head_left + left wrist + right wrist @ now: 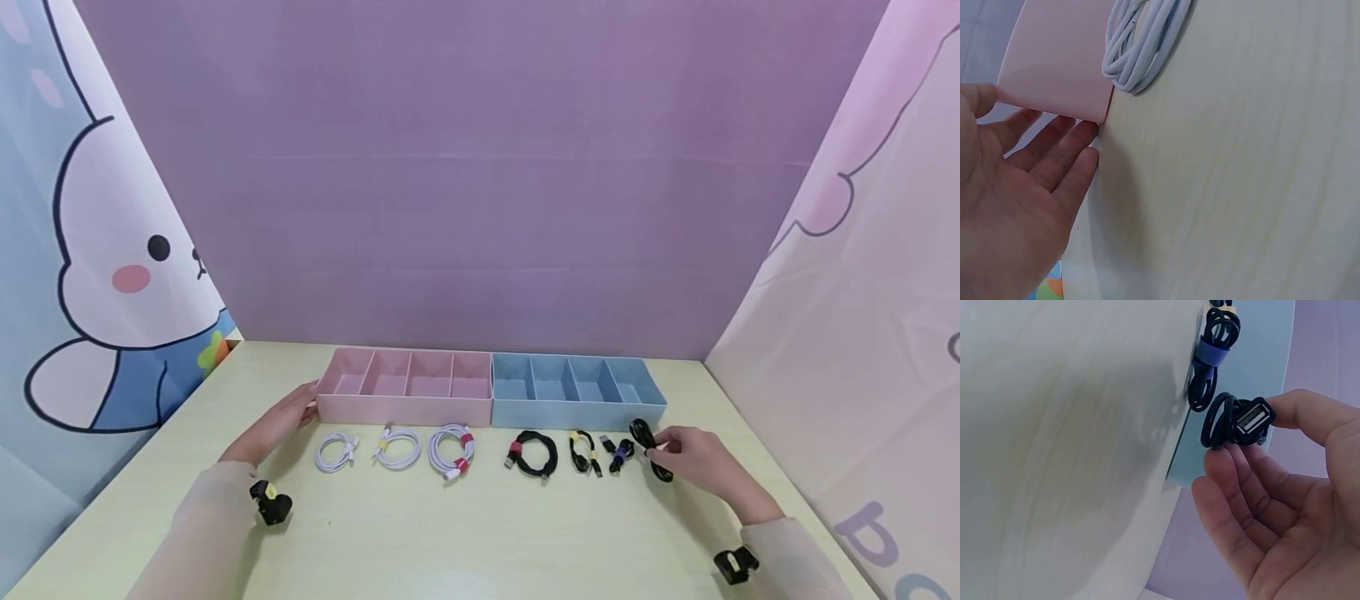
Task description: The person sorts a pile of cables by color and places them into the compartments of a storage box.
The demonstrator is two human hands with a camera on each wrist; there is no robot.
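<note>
My right hand (693,458) pinches a coiled black USB cable (649,450) between thumb and fingers, just in front of the blue box's right end. In the right wrist view, the USB socket end (1254,420) of that cable faces the camera. My left hand (279,423) touches the left end of the pink divided box (405,410), its fingers nearly straight against the wall. Beside the pink box stands the blue divided box (577,415). A small black cable with a purple tie (1211,355) lies nearest the held one.
Before the pink box lie white coiled cables: a plain one (336,452), one with a yellow tie (397,448) and one with red ties (452,452). Before the blue box are a black cable with a red tie (532,454) and one with yellow ties (584,452).
</note>
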